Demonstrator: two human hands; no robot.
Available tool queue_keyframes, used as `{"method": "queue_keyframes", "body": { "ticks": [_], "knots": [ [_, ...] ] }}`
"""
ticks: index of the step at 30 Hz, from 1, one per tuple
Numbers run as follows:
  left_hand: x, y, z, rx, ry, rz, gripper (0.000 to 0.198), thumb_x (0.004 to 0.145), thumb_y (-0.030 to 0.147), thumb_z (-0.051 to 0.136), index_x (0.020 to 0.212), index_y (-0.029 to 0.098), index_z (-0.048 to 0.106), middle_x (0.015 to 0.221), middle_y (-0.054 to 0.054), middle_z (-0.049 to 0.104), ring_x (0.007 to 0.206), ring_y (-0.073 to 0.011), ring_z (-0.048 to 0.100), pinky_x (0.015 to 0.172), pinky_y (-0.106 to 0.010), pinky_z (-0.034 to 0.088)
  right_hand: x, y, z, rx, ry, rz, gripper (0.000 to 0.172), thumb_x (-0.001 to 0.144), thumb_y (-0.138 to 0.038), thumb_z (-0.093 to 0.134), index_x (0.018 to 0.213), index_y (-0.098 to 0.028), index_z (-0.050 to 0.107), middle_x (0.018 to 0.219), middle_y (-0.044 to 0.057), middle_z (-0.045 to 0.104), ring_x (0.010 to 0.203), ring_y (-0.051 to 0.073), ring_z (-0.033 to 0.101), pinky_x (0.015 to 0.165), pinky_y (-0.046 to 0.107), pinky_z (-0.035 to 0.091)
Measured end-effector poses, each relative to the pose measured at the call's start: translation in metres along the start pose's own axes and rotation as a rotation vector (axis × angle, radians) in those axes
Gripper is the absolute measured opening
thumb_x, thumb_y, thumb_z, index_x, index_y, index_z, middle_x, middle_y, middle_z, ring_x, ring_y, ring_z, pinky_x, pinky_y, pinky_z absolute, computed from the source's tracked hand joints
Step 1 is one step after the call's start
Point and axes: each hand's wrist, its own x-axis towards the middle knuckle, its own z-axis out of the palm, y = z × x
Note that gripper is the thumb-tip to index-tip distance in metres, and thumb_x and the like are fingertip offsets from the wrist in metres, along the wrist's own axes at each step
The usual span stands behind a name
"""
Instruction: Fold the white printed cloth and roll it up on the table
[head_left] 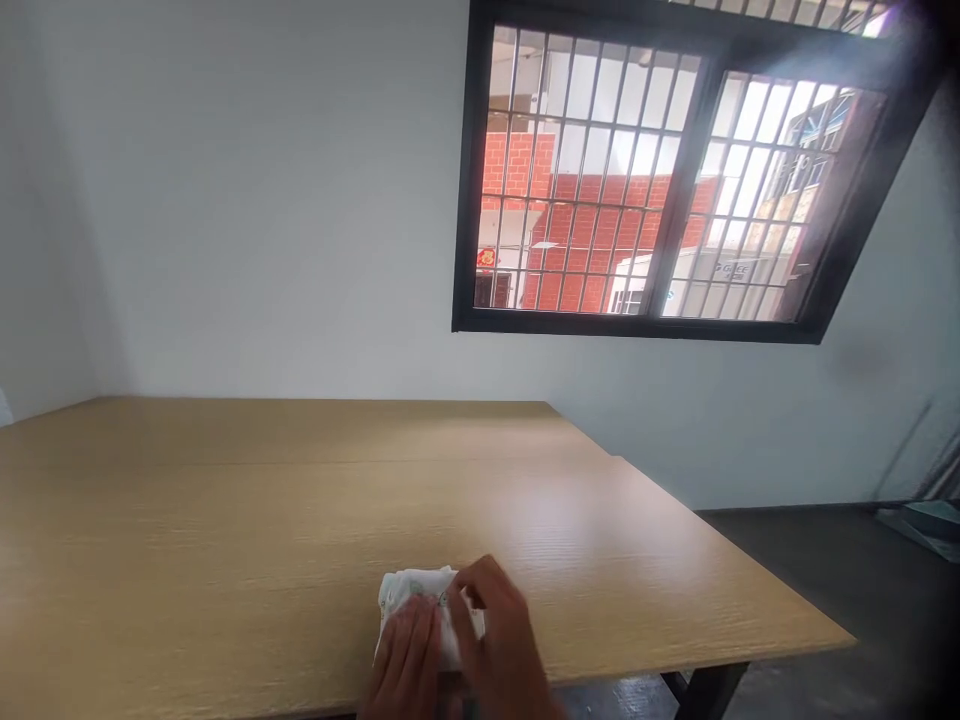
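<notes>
Where cloth (420, 592) lies: left hand (409, 655) flat, right hand (499, 640) pinching.

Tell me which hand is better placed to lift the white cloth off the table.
Probably the right hand: its fingers curl over the cloth from above and already pinch its top. The left hand lies flat on the cloth's near edge, pressing it to the table.

The bench (300, 520) is pale wood-grain, smooth with a soft sheen. On it the cloth (420, 592) looks white, soft and crumpled. Behind the bench, the wall (262, 200) is matt white.
</notes>
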Motion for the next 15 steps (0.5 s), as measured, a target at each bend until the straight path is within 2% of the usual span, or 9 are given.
{"method": "queue_keyframes", "body": {
  "ticks": [1, 2, 3, 5, 7, 9, 11, 13, 15],
  "knots": [
    [-0.007, 0.002, 0.012, 0.024, -0.052, -0.085, 0.055, 0.090, 0.026, 0.044, 0.144, 0.018, 0.043, 0.140, -0.011, 0.050, 0.130, -0.0326, 0.046, 0.102, -0.050, 0.048, -0.007, 0.000, 0.007, -0.028, -0.090, -0.044, 0.022, 0.096, -0.032, 0.046, 0.096, -0.017, 0.063, 0.100, 0.010, 0.062, 0.092, 0.021, 0.059, 0.083, 0.033, 0.049],
    [-0.012, 0.002, 0.022, 0.022, -0.108, -0.136, 0.057, 0.088, 0.022, 0.043, 0.145, 0.021, 0.042, 0.140, -0.008, 0.050, 0.131, -0.0315, 0.045, 0.104, -0.051, 0.046, -0.013, 0.002, 0.015, -0.094, -0.199, -0.096, 0.032, 0.093, -0.032, 0.049, 0.116, -0.014, 0.061, 0.123, 0.015, 0.058, 0.113, 0.027, 0.054, 0.097, 0.041, 0.046],
    [-0.016, 0.000, 0.029, 0.000, -0.189, -0.129, 0.059, 0.087, 0.019, 0.043, 0.146, 0.024, 0.041, 0.139, -0.006, 0.051, 0.131, -0.0299, 0.046, 0.104, -0.049, 0.047, -0.018, 0.005, 0.022, -0.171, -0.322, -0.137, 0.050, 0.091, -0.037, 0.052, 0.133, -0.008, 0.053, 0.140, 0.019, 0.047, 0.129, 0.034, 0.043, 0.107, 0.051, 0.038],
    [-0.016, -0.007, 0.031, -0.019, -0.286, -0.071, 0.065, 0.085, 0.016, 0.042, 0.149, 0.028, 0.036, 0.138, -0.002, 0.053, 0.128, -0.0267, 0.049, 0.102, -0.045, 0.050, -0.024, 0.013, 0.033, -0.299, -0.509, -0.117, 0.072, 0.094, -0.046, 0.050, 0.149, -0.003, 0.033, 0.154, 0.018, 0.023, 0.142, 0.038, 0.021, 0.114, 0.060, 0.023],
    [-0.010, -0.014, 0.022, 0.011, -0.275, 0.004, 0.071, 0.083, 0.014, 0.042, 0.152, 0.028, 0.028, 0.141, -0.001, 0.050, 0.127, -0.0260, 0.050, 0.101, -0.043, 0.052, -0.028, 0.020, 0.036, -0.393, -0.579, -0.088, 0.074, 0.099, -0.050, 0.041, 0.154, -0.004, 0.023, 0.156, 0.013, 0.011, 0.145, 0.034, 0.011, 0.117, 0.058, 0.018],
    [-0.003, -0.018, 0.011, 0.065, -0.209, 0.057, 0.076, 0.083, 0.013, 0.042, 0.154, 0.024, 0.019, 0.146, -0.003, 0.042, 0.129, -0.0259, 0.048, 0.101, -0.041, 0.051, -0.031, 0.028, 0.034, -0.498, -0.545, -0.151, 0.071, 0.101, -0.051, 0.034, 0.154, -0.005, 0.022, 0.156, 0.011, 0.008, 0.145, 0.031, 0.012, 0.118, 0.054, 0.023],
    [-0.004, -0.021, 0.007, 0.122, -0.149, 0.094, 0.075, 0.083, 0.015, 0.044, 0.154, 0.022, 0.019, 0.148, -0.004, 0.039, 0.129, -0.0255, 0.049, 0.098, -0.038, 0.053, -0.036, 0.041, 0.032, -0.636, -0.423, -0.298, 0.070, 0.101, -0.053, 0.035, 0.151, -0.004, 0.031, 0.154, 0.013, 0.016, 0.142, 0.032, 0.026, 0.111, 0.051, 0.038],
    [-0.011, -0.024, 0.014, 0.195, -0.120, 0.067, 0.064, 0.085, 0.020, 0.046, 0.148, 0.022, 0.038, 0.144, -0.005, 0.044, 0.125, -0.0252, 0.052, 0.090, -0.034, 0.056, -0.041, 0.061, 0.034, -0.784, -0.226, -0.484, 0.069, 0.097, -0.056, 0.041, 0.142, -0.004, 0.046, 0.147, 0.016, 0.031, 0.128, 0.033, 0.048, 0.093, 0.047, 0.055],
    [-0.017, -0.030, 0.029, 0.266, -0.107, 0.048, 0.047, 0.086, 0.026, 0.048, 0.131, 0.022, 0.060, 0.135, -0.007, 0.054, 0.118, -0.0256, 0.058, 0.083, -0.031, 0.059, -0.043, 0.083, 0.039, -0.913, -0.068, -0.647, 0.057, 0.097, -0.047, 0.046, 0.132, -0.004, 0.057, 0.138, 0.017, 0.043, 0.110, 0.030, 0.062, 0.076, 0.041, 0.061]
  ]
}}
